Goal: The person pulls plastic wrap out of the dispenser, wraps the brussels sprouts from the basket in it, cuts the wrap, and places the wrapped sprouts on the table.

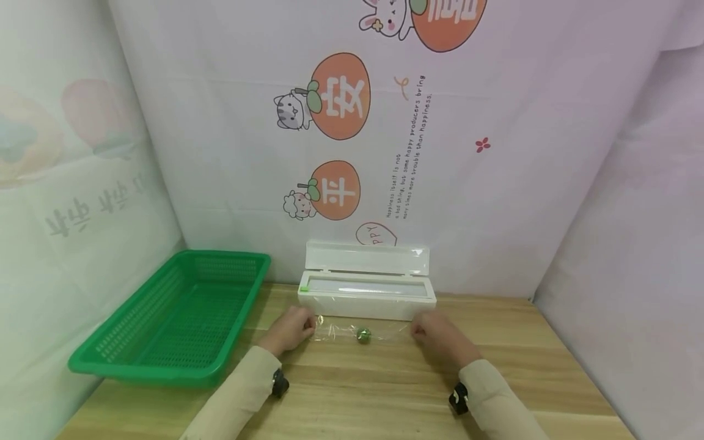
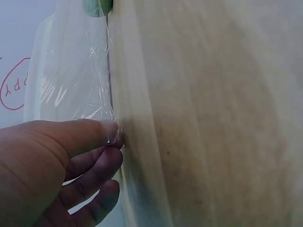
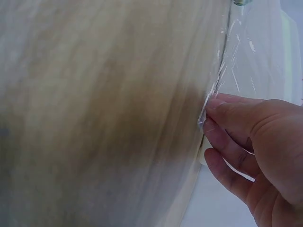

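A white cling film dispenser box (image 1: 367, 305) stands at the back of the table with its lid (image 1: 367, 258) raised. Clear cling film (image 1: 335, 330) stretches along its front between both hands. My left hand (image 1: 294, 328) pinches the film's left corner between thumb and fingertips, as the left wrist view shows up close. At the other end, my right hand (image 1: 437, 333) pinches the right corner, where the film (image 3: 222, 78) bunches into creases. A small, shiny green ball (image 1: 363, 335) shows midway between the hands, overlapping the film's front edge.
To the left stands a green plastic basket (image 1: 220, 366) with slotted sides, close to the left forearm. A white printed cloth (image 1: 236, 153) hangs right behind the box. More cloth walls flank the wooden table (image 1: 363, 397) on both sides.
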A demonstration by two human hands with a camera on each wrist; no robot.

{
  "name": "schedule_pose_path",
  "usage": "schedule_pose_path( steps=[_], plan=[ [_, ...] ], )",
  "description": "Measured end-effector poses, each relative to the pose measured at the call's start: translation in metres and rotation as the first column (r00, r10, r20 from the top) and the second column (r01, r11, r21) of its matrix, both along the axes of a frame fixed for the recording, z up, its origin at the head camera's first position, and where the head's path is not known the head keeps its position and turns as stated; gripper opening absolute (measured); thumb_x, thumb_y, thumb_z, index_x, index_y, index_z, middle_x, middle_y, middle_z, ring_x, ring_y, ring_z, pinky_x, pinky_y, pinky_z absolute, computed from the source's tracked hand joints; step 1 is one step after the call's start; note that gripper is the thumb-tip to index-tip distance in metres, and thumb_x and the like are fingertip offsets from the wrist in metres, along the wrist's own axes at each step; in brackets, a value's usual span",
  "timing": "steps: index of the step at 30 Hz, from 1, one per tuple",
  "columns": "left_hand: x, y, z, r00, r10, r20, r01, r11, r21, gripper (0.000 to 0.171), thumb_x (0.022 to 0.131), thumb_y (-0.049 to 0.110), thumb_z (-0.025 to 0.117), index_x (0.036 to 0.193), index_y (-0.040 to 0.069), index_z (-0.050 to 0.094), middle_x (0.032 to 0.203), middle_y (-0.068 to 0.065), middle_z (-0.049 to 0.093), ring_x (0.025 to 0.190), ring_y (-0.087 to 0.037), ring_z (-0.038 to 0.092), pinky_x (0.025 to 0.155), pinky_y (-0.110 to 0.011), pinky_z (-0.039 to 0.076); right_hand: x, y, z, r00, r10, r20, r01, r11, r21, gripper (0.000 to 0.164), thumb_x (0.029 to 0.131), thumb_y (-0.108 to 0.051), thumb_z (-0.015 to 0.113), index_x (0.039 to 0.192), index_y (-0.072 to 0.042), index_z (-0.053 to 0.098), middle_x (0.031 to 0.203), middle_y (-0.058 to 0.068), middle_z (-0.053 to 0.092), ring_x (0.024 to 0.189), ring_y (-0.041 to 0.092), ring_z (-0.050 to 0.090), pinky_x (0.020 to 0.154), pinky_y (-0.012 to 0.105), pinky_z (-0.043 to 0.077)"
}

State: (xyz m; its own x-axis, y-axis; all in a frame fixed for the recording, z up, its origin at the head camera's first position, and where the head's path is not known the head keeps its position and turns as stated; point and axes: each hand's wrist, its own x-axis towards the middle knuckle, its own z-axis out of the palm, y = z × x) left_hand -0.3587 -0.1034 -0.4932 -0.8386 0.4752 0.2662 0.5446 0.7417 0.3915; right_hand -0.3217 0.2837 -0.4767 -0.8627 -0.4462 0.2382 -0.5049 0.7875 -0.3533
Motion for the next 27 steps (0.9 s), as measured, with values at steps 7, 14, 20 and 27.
schedule_pose_path(
  steps=[7, 14, 20, 27],
  plan=[
    [-0.004, 0.002, 0.000, 1.000, 0.015, -0.011, -0.015, 1.000, -0.010, 0.022, 0.081, -0.005, 0.078, 0.074, 0.012, 0.067, 0.071, 0.002, 0.064, 0.065, -0.009, 0.052, 0.059, -0.023, 0.046, 0.001, 0.002, -0.001, 0.995, -0.079, 0.058, 0.079, 0.997, 0.011, 0.016, 0.093, 0.002, 0.069, 0.087, -0.013, 0.069, 0.088, -0.001, 0.066, 0.083, 0.010, 0.056, 0.075, 0.031, 0.052],
    [-0.002, -0.001, 0.005, 0.999, 0.048, 0.010, -0.048, 0.999, -0.026, 0.020, 0.079, -0.005, 0.078, 0.072, 0.010, 0.067, 0.071, 0.002, 0.065, 0.064, -0.010, 0.053, 0.060, -0.025, 0.049, 0.002, 0.010, -0.001, 0.987, -0.143, 0.072, 0.139, 0.989, 0.055, 0.017, 0.094, 0.001, 0.069, 0.085, -0.012, 0.065, 0.086, -0.001, 0.060, 0.080, 0.013, 0.052, 0.071, 0.031, 0.048],
    [0.004, -0.006, 0.013, 0.998, 0.047, 0.036, -0.045, 0.997, -0.058, 0.018, 0.084, -0.001, 0.079, 0.075, 0.010, 0.067, 0.074, 0.002, 0.064, 0.068, -0.011, 0.053, 0.063, -0.028, 0.049, 0.008, 0.018, 0.006, 0.974, -0.185, 0.129, 0.182, 0.983, 0.035, 0.016, 0.095, 0.000, 0.064, 0.087, -0.014, 0.064, 0.087, -0.002, 0.061, 0.080, 0.014, 0.055, 0.070, 0.031, 0.049],
    [0.012, -0.009, 0.028, 1.000, 0.005, 0.025, -0.003, 0.997, -0.077, 0.015, 0.088, 0.003, 0.076, 0.078, 0.010, 0.068, 0.076, 0.003, 0.063, 0.070, -0.011, 0.053, 0.064, -0.028, 0.049, 0.007, 0.015, 0.024, 0.999, -0.035, 0.039, 0.033, 0.998, 0.050, 0.018, 0.094, -0.001, 0.070, 0.084, -0.015, 0.066, 0.079, -0.007, 0.062, 0.075, 0.008, 0.055, 0.068, 0.027, 0.050]
  ],
)
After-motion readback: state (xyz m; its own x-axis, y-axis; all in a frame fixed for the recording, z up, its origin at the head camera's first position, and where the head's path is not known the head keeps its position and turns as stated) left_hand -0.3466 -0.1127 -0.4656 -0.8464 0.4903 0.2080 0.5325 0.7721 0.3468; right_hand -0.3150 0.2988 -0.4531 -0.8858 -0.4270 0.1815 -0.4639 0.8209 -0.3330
